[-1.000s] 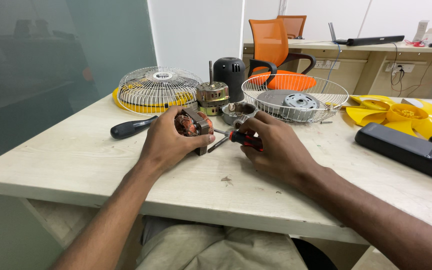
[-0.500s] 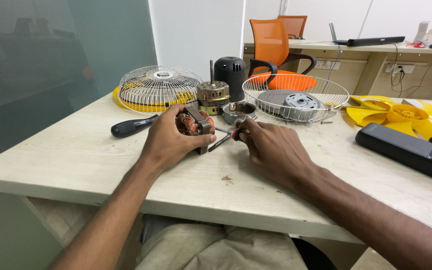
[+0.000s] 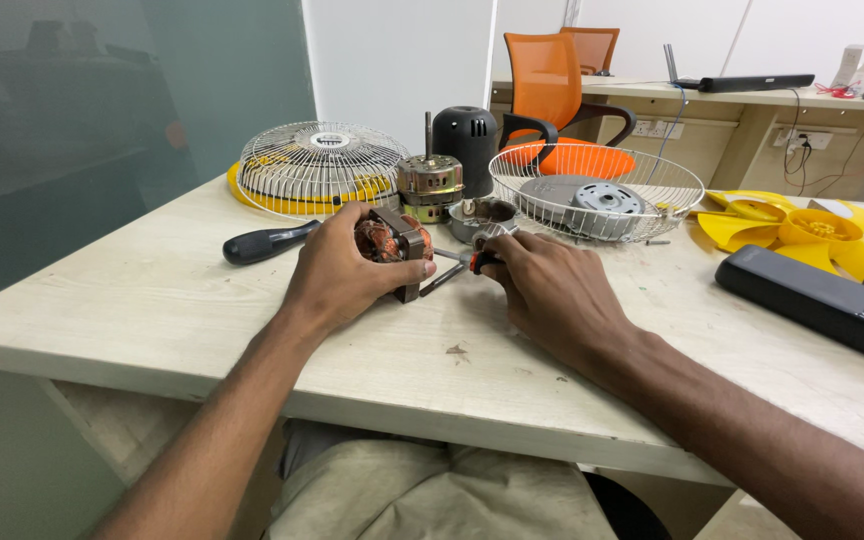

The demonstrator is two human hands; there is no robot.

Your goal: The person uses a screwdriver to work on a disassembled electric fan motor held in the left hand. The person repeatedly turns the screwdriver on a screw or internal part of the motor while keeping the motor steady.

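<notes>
My left hand (image 3: 337,272) grips a small fan motor stator (image 3: 389,241) with copper windings and a metal frame, held upright on the wooden table (image 3: 152,300). My right hand (image 3: 552,290) is closed on a small red-and-black-handled screwdriver (image 3: 472,260), whose metal tip points left at the stator. Both hands sit close together near the table's middle.
A black-handled screwdriver (image 3: 264,242) lies left of the hands. Behind stand a wire fan guard on a yellow ring (image 3: 320,172), a motor part (image 3: 429,184), a black motor cover (image 3: 465,135), a second wire guard (image 3: 597,190) holding grey parts, yellow fan blades (image 3: 802,228) and black flat boxes (image 3: 812,300).
My right hand has shifted slightly left toward the stator, covering more of the small screwdriver's handle. The left hand and stator stay in place.
</notes>
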